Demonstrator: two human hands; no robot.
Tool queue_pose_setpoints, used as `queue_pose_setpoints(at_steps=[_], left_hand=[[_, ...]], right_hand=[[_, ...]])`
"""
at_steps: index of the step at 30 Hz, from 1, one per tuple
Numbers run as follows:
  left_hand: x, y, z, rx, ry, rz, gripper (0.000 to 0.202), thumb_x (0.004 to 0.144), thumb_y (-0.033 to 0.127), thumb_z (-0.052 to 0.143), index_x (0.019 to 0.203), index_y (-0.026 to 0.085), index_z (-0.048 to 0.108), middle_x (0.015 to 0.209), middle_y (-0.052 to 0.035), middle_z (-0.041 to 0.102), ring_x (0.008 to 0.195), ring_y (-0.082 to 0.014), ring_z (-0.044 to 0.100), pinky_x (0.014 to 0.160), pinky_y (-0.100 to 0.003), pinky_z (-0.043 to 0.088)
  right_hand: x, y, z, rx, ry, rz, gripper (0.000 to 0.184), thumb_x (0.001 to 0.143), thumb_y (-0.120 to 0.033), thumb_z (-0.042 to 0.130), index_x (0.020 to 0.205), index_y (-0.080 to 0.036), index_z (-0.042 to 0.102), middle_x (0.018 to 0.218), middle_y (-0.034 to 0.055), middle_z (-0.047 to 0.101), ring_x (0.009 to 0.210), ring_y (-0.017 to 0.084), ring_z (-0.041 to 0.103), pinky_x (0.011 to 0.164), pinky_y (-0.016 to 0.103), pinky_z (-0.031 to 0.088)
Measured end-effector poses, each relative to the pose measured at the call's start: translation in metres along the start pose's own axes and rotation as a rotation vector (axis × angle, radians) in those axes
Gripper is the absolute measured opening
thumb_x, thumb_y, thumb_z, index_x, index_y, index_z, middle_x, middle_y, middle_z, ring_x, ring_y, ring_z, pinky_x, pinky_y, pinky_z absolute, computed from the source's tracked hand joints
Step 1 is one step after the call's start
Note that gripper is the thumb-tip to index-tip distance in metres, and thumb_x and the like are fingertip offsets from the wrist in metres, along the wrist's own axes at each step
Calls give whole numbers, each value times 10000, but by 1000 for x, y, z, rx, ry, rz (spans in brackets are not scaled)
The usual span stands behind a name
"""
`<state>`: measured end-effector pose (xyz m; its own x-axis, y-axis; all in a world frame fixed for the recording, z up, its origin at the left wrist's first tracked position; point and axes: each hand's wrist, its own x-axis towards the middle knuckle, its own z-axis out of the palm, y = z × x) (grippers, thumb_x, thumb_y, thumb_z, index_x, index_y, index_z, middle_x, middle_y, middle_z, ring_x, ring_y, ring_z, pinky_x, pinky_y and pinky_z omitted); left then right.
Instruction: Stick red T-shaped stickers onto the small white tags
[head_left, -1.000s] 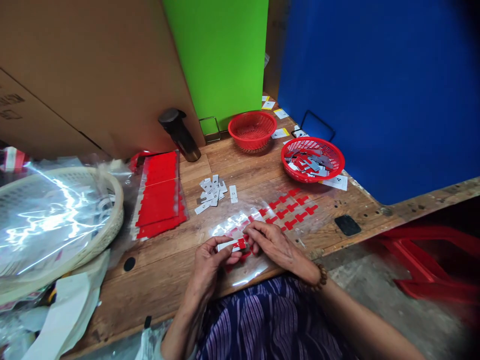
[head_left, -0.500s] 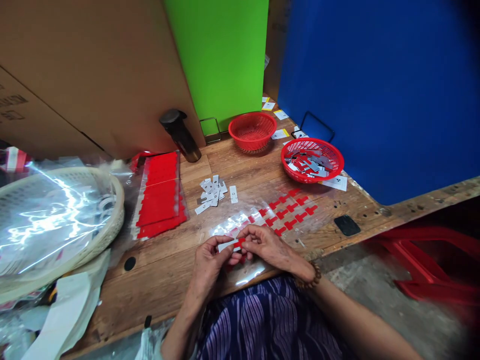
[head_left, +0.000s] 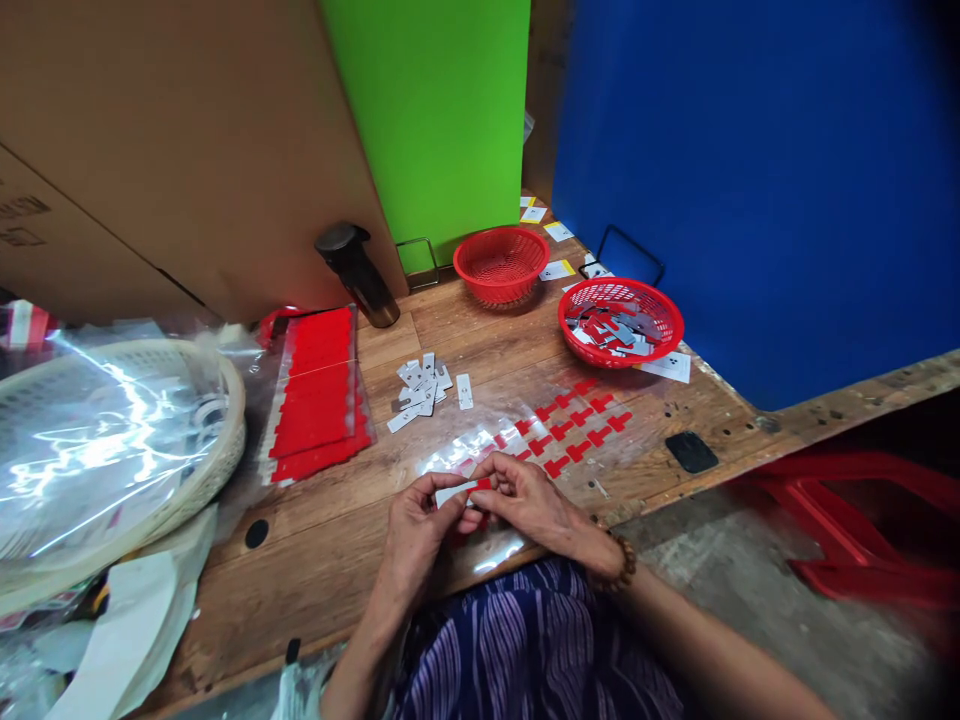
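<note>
While the left hand (head_left: 412, 522) and the right hand (head_left: 538, 503) meet above the near edge of the bench (head_left: 322, 570), a narrow white strip (head_left: 452, 494) with a red end lies between them. The left grip is clamped on the white portion, thumb uppermost; the right grip is pinched together on the red end. Beneath and beyond the hands, a clear sheet (head_left: 463, 445) bears rows of red T-shaped pieces (head_left: 559, 432). Farther back lies a loose pile of white pieces (head_left: 421, 392), with a lone white piece (head_left: 465, 392) just beside it. To the left, a stack of red sheets (head_left: 315, 395) lies near a dark bottle (head_left: 364, 280). To the right, a red basket (head_left: 615, 357) holds jumbled red, white and grey pieces; a second red basket (head_left: 501, 291) stands behind it, near a green panel (head_left: 435, 120).
</note>
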<state>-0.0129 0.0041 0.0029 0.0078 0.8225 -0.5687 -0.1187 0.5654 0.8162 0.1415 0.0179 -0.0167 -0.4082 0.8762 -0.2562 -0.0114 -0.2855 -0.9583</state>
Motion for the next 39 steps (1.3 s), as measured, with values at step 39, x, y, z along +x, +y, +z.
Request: queue_pose_setpoints(at_steps=[39], left_hand=[[-39, -31, 10, -184, -117, 61, 450, 615, 344, 744, 893, 149, 449, 652, -47, 696, 584, -171, 680, 518, -221, 531]], right_hand=[[-38, 9, 25, 226, 237, -40, 313, 696, -429, 665, 719, -142, 544, 596, -29, 534, 525, 82, 452, 506, 205, 349]])
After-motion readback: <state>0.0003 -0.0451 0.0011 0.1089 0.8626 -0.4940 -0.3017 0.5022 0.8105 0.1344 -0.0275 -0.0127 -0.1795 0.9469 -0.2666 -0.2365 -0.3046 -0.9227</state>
